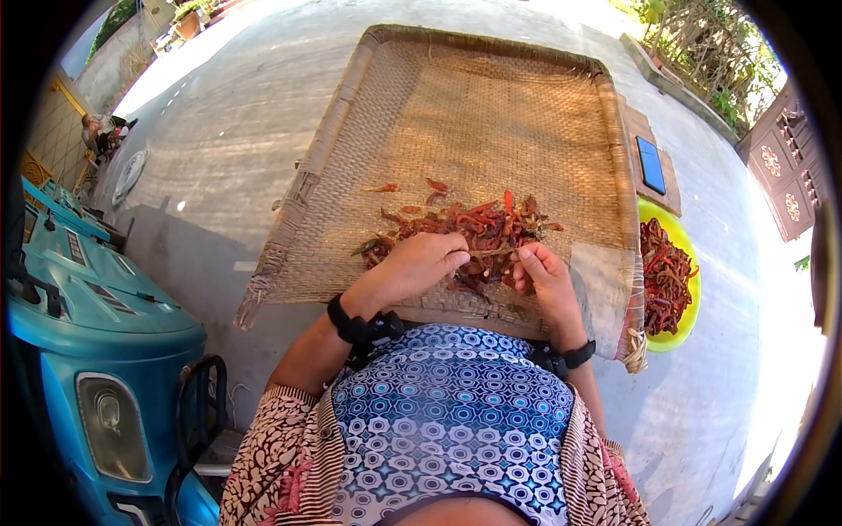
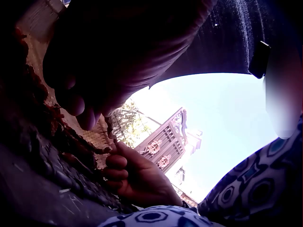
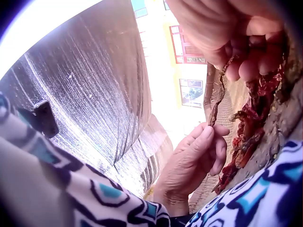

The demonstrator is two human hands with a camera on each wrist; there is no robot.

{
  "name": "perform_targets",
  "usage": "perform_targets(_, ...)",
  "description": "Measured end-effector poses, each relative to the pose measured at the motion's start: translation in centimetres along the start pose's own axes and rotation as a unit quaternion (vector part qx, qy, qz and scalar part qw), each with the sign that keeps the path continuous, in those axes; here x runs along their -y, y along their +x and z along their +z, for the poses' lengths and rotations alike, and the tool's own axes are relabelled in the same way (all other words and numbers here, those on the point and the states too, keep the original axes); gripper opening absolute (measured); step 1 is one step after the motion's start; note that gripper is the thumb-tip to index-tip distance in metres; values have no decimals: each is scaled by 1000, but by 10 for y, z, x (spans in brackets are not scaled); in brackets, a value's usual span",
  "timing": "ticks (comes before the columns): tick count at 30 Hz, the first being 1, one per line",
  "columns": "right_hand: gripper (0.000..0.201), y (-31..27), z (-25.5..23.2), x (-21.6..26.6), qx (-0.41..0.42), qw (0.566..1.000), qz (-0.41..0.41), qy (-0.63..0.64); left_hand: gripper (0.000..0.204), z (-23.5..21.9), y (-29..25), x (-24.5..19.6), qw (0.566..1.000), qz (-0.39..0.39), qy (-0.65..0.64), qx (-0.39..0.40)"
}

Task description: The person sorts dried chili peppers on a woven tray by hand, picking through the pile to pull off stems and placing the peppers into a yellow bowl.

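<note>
While left hand [image 1: 419, 263] and right hand [image 1: 547, 277] pinch shrivelled pod [image 1: 493, 252] mid-frame, I judge pod-picking underway; next needs gentle tug.

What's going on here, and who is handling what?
A person is pinching a thin, wrinkled brown strip between the fingers of the left hand and right hand. Below lies a loose heap of what look like dried red peppers on a large rectangular woven tan tray. A round yellow-green bowl with similar red pieces sits beside the tray's right edge.
</note>
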State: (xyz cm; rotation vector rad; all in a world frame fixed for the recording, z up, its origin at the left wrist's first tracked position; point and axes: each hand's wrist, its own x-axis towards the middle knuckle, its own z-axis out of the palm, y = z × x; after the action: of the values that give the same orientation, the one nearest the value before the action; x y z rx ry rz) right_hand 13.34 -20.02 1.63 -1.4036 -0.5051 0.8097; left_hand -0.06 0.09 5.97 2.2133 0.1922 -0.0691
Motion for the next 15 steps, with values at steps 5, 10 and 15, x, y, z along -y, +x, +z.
perform_targets(5, 22, 0, 0, -1, -19, 1000, 0, 16, 22, -2, -1, -5, 997, -42, -58, -2)
perform_targets(10, 22, -4, -2, 4, -64, 995, -6, 74, 22, 3, 1, 8, 997, 13, -51, -50)
perform_targets(15, 21, -1, -12, 4, -119, 982, -36, 142, 22, 6, 3, 14, 1000, 14, 13, -25)
